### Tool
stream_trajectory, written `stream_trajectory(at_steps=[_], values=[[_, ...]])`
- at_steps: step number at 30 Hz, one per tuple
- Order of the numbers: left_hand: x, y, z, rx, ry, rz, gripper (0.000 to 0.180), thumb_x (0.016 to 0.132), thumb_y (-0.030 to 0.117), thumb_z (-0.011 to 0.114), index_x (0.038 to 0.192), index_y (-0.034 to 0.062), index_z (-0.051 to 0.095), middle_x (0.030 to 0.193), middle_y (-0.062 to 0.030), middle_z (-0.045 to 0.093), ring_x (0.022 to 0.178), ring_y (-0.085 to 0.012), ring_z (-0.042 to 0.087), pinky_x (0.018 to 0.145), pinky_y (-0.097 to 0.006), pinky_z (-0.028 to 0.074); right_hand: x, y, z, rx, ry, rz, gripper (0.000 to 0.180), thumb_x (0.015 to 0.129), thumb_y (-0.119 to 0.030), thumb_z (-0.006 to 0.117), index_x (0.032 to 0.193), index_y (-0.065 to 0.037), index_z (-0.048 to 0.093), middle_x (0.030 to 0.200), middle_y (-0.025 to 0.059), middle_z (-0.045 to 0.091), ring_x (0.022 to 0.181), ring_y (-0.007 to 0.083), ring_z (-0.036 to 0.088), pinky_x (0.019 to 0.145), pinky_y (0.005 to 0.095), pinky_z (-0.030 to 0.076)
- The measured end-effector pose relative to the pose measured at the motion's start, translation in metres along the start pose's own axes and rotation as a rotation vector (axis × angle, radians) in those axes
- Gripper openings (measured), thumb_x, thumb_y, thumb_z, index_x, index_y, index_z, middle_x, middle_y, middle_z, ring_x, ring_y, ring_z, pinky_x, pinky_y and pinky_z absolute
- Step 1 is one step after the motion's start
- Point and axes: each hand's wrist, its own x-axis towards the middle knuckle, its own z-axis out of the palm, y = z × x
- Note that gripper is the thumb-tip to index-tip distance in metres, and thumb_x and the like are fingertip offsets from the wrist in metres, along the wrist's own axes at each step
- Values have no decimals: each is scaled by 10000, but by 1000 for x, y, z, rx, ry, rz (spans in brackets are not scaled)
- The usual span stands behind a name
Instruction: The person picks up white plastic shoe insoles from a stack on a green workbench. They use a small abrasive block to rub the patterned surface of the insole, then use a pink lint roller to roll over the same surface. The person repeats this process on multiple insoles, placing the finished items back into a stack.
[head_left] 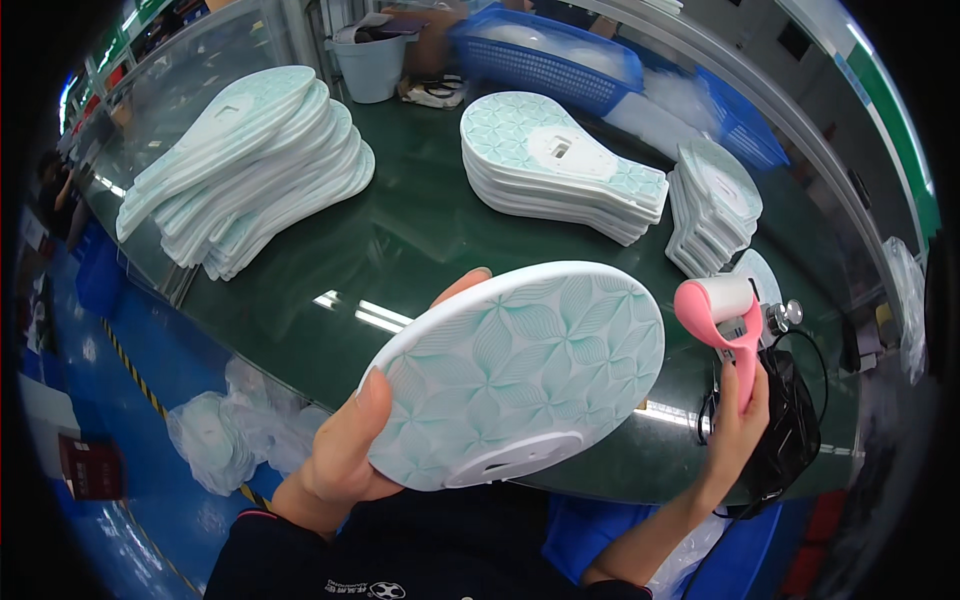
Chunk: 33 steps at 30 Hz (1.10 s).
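Observation:
My left hand grips the left edge of a white plastic panel with a rounded end and a pale green leaf pattern. Its thumb lies on the patterned face, and a fingertip shows over the far rim. The panel is tilted up above the table; a white recessed fitting with a slot sits at its near edge. To the right, my right hand is closed round the handle of a pink lint roller with a white roll. The roller is held upright, apart from the panel.
Stacks of similar panels stand on the dark green table: a tall left stack, a middle stack and a right stack. Behind are a blue basket and a pale bucket. A black bag hangs at the right edge.

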Motion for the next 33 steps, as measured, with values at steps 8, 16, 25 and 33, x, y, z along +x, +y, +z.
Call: stream_trajectory(at_steps=[8,16,25,33], values=[[-3,-7,-2,57,119,145,747,834,479,373,1342,12,87,1365,-163,190,1244,-276,252,1000,-392,236,16,74,19,-339,-73,-190,350,842,-197,513,1124,7,476,985,152,540,895,268,513,818,325,390],[-1,-13,-2,-2,158,159,734,841,475,356,1342,18,74,1361,-170,186,1248,-289,239,995,-420,248,-35,53,27,-285,-229,-7,247,665,-105,689,856,-31,552,778,39,465,643,132,417,610,262,378],[-3,-9,1,26,39,144,636,866,406,316,1328,5,145,1339,-173,244,1219,-302,287,987,-444,253,-36,47,33,327,-229,130,102,815,-63,540,872,-26,463,838,52,521,701,92,492,587,207,397],[-13,8,19,1,16,-207,934,731,568,488,1353,37,37,1374,-154,168,1261,-259,206,1017,-378,172,-57,-106,36,762,-156,-304,261,755,-20,528,954,-10,360,680,99,501,502,113,477,436,196,396]])
